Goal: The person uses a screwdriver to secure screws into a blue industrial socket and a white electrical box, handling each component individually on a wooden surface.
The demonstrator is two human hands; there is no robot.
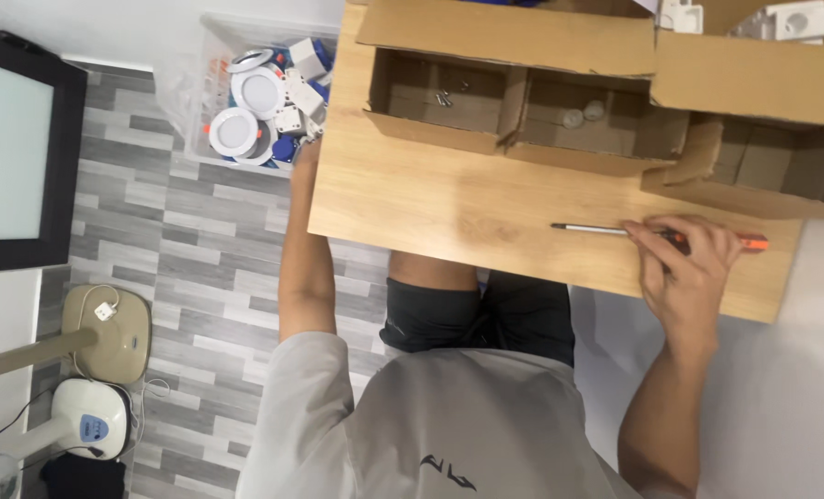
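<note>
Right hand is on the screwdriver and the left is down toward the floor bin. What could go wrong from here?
The screwdriver lies near the table front edge; the right hand only covers its handle, so a nudge might roll it off. The left hand reaches toward the clear bin of round white lamp parts, hidden behind the table corner, so the forearm might knock that corner.

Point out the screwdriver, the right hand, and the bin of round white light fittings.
screwdriver (589,227): head view, on the bare metal shaft.
right hand (684,268): head view, on the back of the hand.
bin of round white light fittings (211,28): head view, on its clear rim.
</note>
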